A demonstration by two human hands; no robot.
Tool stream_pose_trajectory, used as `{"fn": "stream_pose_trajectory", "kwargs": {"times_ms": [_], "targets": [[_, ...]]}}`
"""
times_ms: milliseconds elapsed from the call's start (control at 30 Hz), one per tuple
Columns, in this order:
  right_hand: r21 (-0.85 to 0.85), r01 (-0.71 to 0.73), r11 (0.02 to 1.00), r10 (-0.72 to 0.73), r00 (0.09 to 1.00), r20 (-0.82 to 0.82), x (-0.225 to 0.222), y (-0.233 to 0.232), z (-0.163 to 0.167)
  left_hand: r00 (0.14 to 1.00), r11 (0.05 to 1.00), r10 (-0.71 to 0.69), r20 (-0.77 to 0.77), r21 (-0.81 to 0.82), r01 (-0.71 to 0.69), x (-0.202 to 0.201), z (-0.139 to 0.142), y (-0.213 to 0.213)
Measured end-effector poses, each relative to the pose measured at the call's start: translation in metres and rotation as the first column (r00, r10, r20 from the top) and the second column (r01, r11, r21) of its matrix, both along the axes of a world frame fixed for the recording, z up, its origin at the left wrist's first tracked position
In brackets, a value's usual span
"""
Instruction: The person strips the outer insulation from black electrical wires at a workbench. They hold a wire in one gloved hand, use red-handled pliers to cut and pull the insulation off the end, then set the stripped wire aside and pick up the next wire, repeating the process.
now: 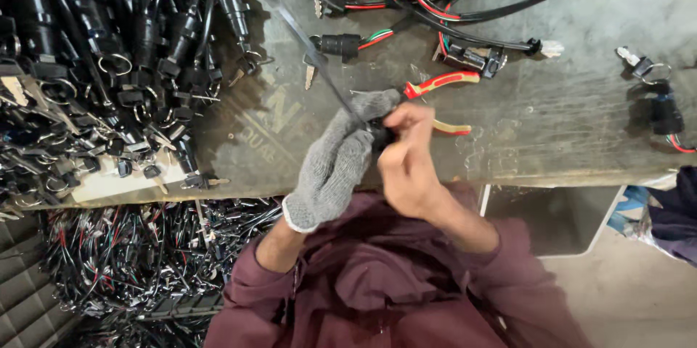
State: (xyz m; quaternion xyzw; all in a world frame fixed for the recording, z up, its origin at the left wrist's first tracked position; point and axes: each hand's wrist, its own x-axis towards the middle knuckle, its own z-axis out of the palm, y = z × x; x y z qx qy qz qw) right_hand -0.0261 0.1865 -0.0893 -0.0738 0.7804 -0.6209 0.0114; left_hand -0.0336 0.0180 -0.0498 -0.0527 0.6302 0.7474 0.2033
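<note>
While the gloved left hand (337, 166) pinches a small black part (379, 136) and the bare right hand (408, 163) closes on it from the other side, both hands pressed together, the black tie (305, 39) running up and away should stay taut; pliers (439, 87) lie just beyond the fingers.

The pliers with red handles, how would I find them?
Look at the grey worktable, just past the bare right hand. The pliers lie there beside black switches with wires. Only they have red-and-yellow handles.
</note>
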Motion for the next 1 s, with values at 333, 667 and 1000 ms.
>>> {"fn": "stream_pose_trajectory", "kwargs": {"times_ms": [333, 667, 1000], "targets": [[0.926, 0.115, 0.359, 0.308, 0.922, -0.234, -0.049, 0.069, 0.022, 0.882, 0.912, 0.397, -0.252, 0.003, -0.41, 0.022, -0.029, -0.009], [-0.173, -0.234, 0.957, 0.274, 0.925, 0.263, -0.033, 0.046, 0.035, 0.996, 0.954, -0.011, -0.086, 0.299, 0.037, 0.012, 0.021, -0.006], [0.648, -0.066, 0.759, 0.39, 0.843, -0.371, -0.047, 0.025, 0.063, 0.978, 0.896, 0.17, 0.123, 0.394, -0.205, 0.06, 0.005, 0.003]]}}
